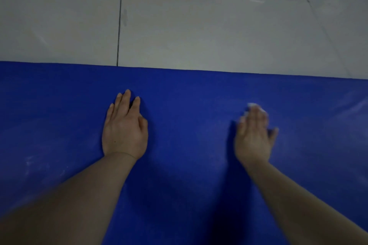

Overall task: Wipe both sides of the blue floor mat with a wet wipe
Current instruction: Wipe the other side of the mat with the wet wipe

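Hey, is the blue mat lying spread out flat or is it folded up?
Spread flat, in the part shown. The blue mat lies smooth on the tiled floor with one straight far edge; its ends are out of frame.

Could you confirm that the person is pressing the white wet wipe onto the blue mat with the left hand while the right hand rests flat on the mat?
Not quite: the hands are swapped. In the head view the wet wipe sits under the fingers of the right hand, while the left hand rests flat on the blue mat.
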